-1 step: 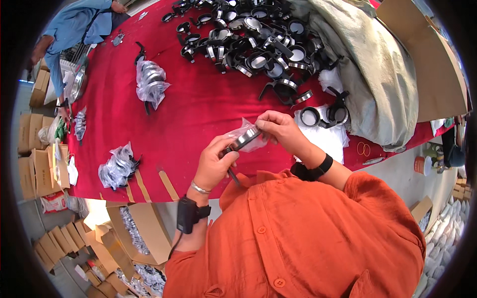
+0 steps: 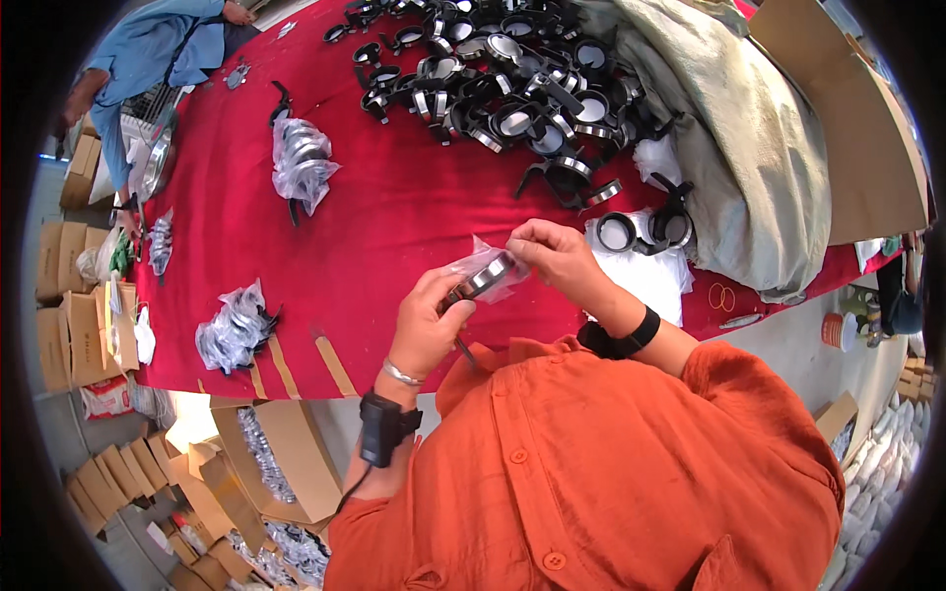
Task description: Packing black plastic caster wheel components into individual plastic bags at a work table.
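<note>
My left hand (image 2: 430,321) is closed round the black handle end of a round silver-rimmed piece (image 2: 487,278), held tilted above the table's near edge. Thin clear plastic bag film (image 2: 481,258) lies about the metal rim. At the rim's far right side, the fingers of my right hand (image 2: 552,252) are pinched together on the film. How far the bag covers the piece is hard to tell. Right of my right hand, two black rings with handles (image 2: 617,232) rest on a stack of white bags (image 2: 645,286).
A big heap of black-and-silver ringed pieces (image 2: 512,123) covers the far table, beside a beige cloth sack (image 2: 739,148) and a cardboard box (image 2: 838,118). Wrapped bundles (image 2: 303,163) (image 2: 235,330) lie on the red cloth (image 2: 394,217). A person in blue (image 2: 163,49) stands far left.
The silver-rimmed piece has tipped slightly in my left hand. The bag film round it has shifted a little; both hands stay in nearly the same place.
</note>
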A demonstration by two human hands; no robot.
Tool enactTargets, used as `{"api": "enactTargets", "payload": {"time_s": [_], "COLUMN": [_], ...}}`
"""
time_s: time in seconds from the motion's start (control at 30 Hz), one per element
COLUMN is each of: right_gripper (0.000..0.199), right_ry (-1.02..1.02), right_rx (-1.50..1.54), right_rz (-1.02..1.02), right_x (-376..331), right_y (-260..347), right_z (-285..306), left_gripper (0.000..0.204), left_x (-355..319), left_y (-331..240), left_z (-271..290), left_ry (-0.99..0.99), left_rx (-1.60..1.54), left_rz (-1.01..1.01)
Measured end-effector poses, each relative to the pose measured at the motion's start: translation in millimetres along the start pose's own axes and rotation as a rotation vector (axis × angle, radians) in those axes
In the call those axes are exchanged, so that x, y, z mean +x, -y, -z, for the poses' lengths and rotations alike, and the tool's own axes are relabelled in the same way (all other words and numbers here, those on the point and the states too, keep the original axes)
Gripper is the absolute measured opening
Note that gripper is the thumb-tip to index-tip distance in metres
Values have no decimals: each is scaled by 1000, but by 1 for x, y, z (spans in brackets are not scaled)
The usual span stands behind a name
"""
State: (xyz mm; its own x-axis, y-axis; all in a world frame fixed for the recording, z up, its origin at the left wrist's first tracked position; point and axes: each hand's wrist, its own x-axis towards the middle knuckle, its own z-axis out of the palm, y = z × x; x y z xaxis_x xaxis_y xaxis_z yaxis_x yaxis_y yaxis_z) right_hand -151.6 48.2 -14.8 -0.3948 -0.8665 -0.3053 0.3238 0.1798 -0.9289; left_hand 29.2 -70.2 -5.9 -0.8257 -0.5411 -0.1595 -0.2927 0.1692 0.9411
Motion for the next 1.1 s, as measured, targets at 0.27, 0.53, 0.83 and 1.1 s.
{"api": "enactTargets", "payload": {"time_s": [0.27,0.53,0.83,1.1], "right_gripper": [26,5,4,9], "right_ry": [-218,-22,190,518], "right_rx": [-421,-344,-130,-516], "right_rz": [481,202,44,369], "right_x": [4,-5,-19,-31], "right_y": [8,-8,11,36], "right_z": [-17,-7,-3,-58], "left_gripper": [19,23,23,20], "left_x": [-4,-18,-23,-10], "left_y": [-11,-18,-8,2], "left_z": [-3,-3,-1,-6], "left_ry": [-312,-142,-68,-549], "left_rx": [240,-30,66,-82], "left_rz": [-266,-154,-159,-108]}}
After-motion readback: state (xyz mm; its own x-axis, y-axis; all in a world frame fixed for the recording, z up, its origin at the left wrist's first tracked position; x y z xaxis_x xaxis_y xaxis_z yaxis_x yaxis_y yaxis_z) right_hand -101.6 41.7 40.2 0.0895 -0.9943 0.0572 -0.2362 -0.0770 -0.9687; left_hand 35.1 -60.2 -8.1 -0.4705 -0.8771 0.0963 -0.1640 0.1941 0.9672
